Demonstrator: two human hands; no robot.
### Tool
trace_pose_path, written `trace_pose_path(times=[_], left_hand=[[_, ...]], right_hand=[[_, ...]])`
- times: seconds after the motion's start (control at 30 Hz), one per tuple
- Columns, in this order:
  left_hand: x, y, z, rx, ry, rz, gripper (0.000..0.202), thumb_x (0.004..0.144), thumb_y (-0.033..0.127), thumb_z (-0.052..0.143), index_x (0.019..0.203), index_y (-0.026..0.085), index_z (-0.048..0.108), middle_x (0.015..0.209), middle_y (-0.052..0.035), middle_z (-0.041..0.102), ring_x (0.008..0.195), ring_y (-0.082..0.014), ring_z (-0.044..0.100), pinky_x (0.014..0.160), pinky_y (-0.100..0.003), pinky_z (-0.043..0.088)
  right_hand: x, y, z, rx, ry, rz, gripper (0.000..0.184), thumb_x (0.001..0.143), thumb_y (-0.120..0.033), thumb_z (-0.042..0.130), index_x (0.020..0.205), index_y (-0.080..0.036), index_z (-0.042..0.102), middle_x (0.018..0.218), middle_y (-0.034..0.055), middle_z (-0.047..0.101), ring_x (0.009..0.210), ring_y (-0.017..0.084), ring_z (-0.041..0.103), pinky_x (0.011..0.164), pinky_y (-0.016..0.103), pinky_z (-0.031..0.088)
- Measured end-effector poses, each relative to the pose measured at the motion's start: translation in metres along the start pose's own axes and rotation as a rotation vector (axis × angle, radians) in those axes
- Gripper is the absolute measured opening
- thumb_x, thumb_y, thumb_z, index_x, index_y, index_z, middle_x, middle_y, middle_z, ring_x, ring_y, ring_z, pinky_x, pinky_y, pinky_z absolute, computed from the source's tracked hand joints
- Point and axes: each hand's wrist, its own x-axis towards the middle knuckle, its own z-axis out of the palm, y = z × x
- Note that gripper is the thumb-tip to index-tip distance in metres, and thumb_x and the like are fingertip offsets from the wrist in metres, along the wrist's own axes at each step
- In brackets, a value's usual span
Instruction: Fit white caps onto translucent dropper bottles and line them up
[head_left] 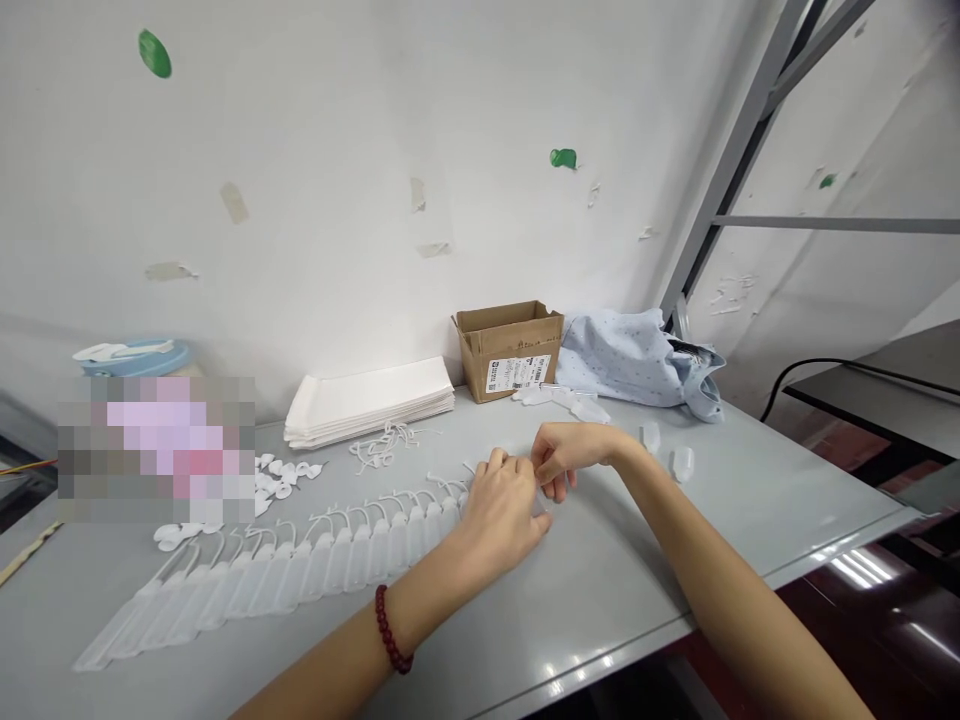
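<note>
My left hand (501, 512), with a dark red bead bracelet (391, 630) at the wrist, is closed at the right end of a long overlapping row of translucent plastic sleeves (315, 570) with thin white strings at their tops. A bit of clear plastic shows beside its thumb. My right hand (564, 455) meets it, fingers curled in a pinch. Whatever sits between the fingertips of both hands is hidden. Loose translucent sleeves (682, 464) lie right of my right hand. More of them (589, 410) rest behind it.
Along the wall on the grey table (600, 620) stand a stack of white paper sheets (367, 400), an open cardboard box (510, 355) and a light blue cloth (622, 360). Loose white strings (382, 447) and small white pieces (281, 475) lie at left, near a blurred patch.
</note>
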Motion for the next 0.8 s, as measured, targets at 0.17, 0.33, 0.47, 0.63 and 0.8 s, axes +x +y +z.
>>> trace_pose_path(times=[0.17,0.33,0.47,0.63,0.8], left_hand=[[-0.006,-0.003,-0.002,0.006,-0.028,0.015,0.021,0.077,0.025,0.059,0.094,0.013,0.055,0.099,-0.0122,0.062,0.101,-0.0301,0.047,0.084,-0.043,0.043],[-0.009,-0.004,-0.005,0.001,-0.041,0.042,0.02,0.078,0.026,0.058,0.094,0.014,0.053,0.098,-0.011,0.06,0.1,-0.0294,0.047,0.084,-0.042,0.043],[-0.013,-0.003,-0.011,-0.016,-0.056,0.036,0.02,0.077,0.025,0.059,0.094,0.014,0.053,0.1,-0.0117,0.059,0.101,-0.0294,0.046,0.085,-0.042,0.043],[-0.023,-0.015,-0.028,-0.098,0.051,-0.05,0.029,0.077,0.032,0.062,0.099,0.017,0.053,0.106,-0.0106,0.06,0.104,-0.0296,0.045,0.085,-0.043,0.043],[-0.043,-0.053,-0.055,-0.106,0.263,-0.202,0.026,0.081,0.038,0.055,0.098,0.018,0.056,0.105,-0.0094,0.062,0.105,-0.0299,0.048,0.079,-0.041,0.045]], right_hand=[[0.003,0.0,0.0,0.004,0.021,0.005,0.014,0.062,-0.025,0.066,0.069,-0.012,0.066,0.059,0.0013,0.066,0.058,0.013,0.064,0.056,0.022,0.047],[0.006,0.002,0.0,0.026,0.004,0.0,0.017,0.061,-0.025,0.068,0.07,-0.011,0.067,0.063,0.0011,0.066,0.057,0.012,0.064,0.055,0.021,0.047],[0.005,0.003,-0.001,0.035,-0.002,-0.002,0.019,0.06,-0.027,0.071,0.069,-0.011,0.067,0.064,0.0012,0.066,0.058,0.012,0.064,0.056,0.02,0.047],[0.003,0.003,-0.002,0.031,0.002,0.009,0.021,0.058,-0.03,0.074,0.067,-0.012,0.066,0.061,0.0008,0.066,0.059,0.013,0.064,0.058,0.021,0.048],[0.0,0.002,-0.003,0.001,0.031,0.01,0.024,0.057,-0.033,0.076,0.067,-0.013,0.068,0.058,0.0022,0.067,0.063,0.016,0.067,0.059,0.022,0.049]])
